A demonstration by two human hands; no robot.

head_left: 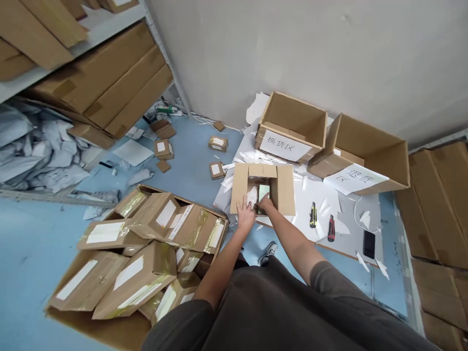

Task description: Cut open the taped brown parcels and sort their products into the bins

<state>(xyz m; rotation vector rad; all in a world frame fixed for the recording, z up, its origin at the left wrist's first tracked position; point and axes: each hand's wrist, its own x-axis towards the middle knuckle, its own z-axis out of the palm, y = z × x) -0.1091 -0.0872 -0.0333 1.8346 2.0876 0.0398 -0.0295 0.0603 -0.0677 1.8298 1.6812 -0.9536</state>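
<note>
An open cardboard box [239,183] stands at the near edge of the table, its flaps folded outward. Inside it lie a pale green box [263,190] and some whitish, clear-looking wrapping [252,195]. My left hand [244,212] rests at the box's near left corner, fingers spread and touching the flap. My right hand [265,204] reaches in over the near side, its bent fingers around the near part of the green box. The palm hides part of that grip. To the right on the table lie a yellow box cutter [313,215] and a red box cutter [331,228].
Two large open cartons [320,127] [404,161] with handwritten paper signs stand behind. A phone [369,244] lies near the table's right edge among paper scraps. At left, a big carton [124,331] holds several taped parcels. Small boxes [218,143] lie on the floor; shelves [109,22] flank the space.
</note>
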